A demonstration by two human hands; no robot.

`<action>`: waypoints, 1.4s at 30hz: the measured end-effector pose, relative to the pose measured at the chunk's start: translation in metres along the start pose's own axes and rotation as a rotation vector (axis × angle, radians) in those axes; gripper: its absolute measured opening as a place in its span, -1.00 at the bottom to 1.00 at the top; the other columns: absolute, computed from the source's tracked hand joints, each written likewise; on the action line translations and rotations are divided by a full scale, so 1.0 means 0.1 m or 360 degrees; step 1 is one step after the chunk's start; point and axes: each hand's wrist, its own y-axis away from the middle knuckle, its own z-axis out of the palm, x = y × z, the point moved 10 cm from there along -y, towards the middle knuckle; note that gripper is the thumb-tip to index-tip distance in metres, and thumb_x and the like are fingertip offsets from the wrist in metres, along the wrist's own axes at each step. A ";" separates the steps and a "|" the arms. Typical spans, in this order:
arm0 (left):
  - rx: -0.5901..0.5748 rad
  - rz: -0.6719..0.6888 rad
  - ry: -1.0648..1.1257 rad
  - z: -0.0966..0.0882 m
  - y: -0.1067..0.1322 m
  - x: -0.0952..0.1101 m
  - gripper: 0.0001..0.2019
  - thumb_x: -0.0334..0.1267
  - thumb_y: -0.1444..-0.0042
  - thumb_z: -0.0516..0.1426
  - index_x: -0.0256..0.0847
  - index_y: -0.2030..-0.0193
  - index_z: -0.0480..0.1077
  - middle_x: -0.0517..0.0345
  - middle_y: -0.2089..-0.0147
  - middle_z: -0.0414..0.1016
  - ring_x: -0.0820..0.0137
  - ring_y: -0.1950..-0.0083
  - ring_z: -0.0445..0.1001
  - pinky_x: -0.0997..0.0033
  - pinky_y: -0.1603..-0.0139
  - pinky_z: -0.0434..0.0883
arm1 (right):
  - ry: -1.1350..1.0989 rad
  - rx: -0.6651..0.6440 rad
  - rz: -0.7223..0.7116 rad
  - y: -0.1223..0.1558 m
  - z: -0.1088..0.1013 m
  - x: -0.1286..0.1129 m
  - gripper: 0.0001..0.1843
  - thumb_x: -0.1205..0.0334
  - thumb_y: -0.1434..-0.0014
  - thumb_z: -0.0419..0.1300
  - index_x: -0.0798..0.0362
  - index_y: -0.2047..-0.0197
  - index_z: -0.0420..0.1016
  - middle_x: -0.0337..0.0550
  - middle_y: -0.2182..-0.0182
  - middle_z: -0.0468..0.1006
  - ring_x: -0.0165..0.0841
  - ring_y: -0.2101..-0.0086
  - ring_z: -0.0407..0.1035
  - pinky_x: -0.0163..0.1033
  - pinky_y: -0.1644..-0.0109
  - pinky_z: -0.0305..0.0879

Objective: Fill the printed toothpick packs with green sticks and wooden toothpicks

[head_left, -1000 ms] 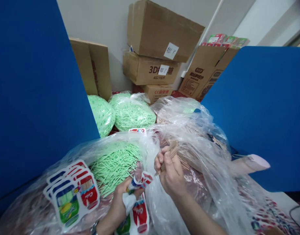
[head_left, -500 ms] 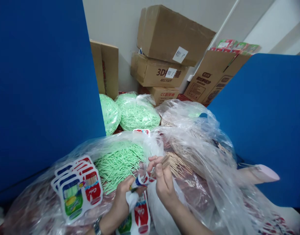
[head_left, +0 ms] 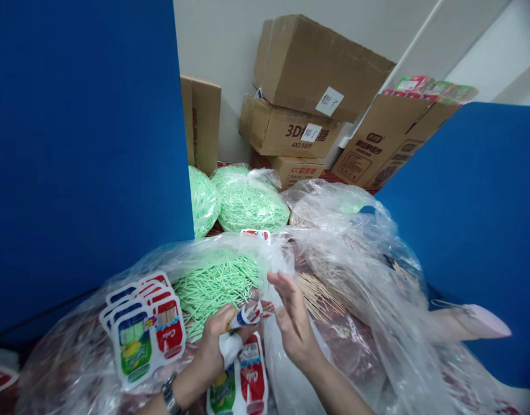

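Note:
My left hand (head_left: pixel 217 334) is closed round a curled printed pouch (head_left: pixel 249 314) in blue, white and red, its open end toward my right hand. A white crumpled piece (head_left: pixel 230 347) shows under the left fingers. My right hand (head_left: pixel 293 323) is beside the pouch opening with its fingers stretched out, and no sticks show in it. Below the hands lies a flat pouch (head_left: pixel 253 374) with a green and a red "Cola" panel. Green sticks (head_left: pixel 219 282) are piled beyond my left hand; light brown sticks (head_left: pixel 319 297) lie beyond the right one.
An overlapping stack of printed pouches (head_left: pixel 148 334) lies at left. Clear plastic sheeting (head_left: pixel 368 294) spreads across the work area. Bags of green sticks (head_left: pixel 252 202) and stacked cardboard boxes (head_left: pixel 317 69) stand behind. Blue panels (head_left: pixel 87 127) flank both sides. A pale pink-ended object (head_left: pixel 481 323) is at right.
The brown sticks held in my right hand are no longer seen there, and its fingers have straightened and spread. My left hand keeps the pouch. The whole view has shifted slightly.

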 end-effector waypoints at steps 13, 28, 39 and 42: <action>-0.0075 -0.0360 0.0471 0.05 0.25 -0.63 -0.76 -0.18 -0.12 0.14 -0.21 0.50 0.26 0.26 0.52 0.30 0.45 0.47 0.25 0.50 0.43 0.25 | 0.0420 -0.0610 0.0001 -0.03 0.24 0.13 -0.73 0.20 -0.29 0.04 0.02 -0.03 0.35 -0.16 0.30 0.57 -0.39 0.37 0.46 -0.34 0.27 0.34; -0.0249 -0.0251 -0.0073 -0.01 0.33 -0.46 -0.76 -0.32 0.00 0.22 -0.21 0.58 0.24 0.27 0.52 0.29 0.43 0.45 0.25 0.49 0.42 0.21 | 0.0493 -0.1009 -0.0358 -0.02 0.67 -0.21 -0.71 0.16 -0.33 -0.04 0.06 0.27 0.46 -0.14 0.42 0.52 -0.34 0.33 0.40 -0.24 0.23 0.30; -0.0512 -0.0022 0.0297 0.38 0.59 -0.39 -0.66 -0.13 0.13 0.32 -0.24 0.64 0.27 0.23 0.54 0.37 0.47 0.50 0.29 0.51 0.46 0.17 | 0.0845 -0.0620 0.0367 -0.45 0.63 1.13 -0.67 0.17 -0.33 -0.09 0.13 -0.04 0.33 -0.04 0.14 0.52 -0.32 0.13 0.43 -0.20 0.06 0.35; -0.0461 -0.0051 0.0252 0.38 0.63 -0.62 -0.66 -0.06 0.11 0.29 -0.24 0.63 0.32 0.21 0.55 0.37 0.48 0.53 0.26 0.51 0.50 0.14 | 0.1218 -0.0533 0.0364 -0.58 0.38 1.29 -0.65 0.27 -0.27 -0.01 0.19 -0.07 0.34 0.12 0.04 0.46 -0.19 0.01 0.33 -0.10 -0.10 0.19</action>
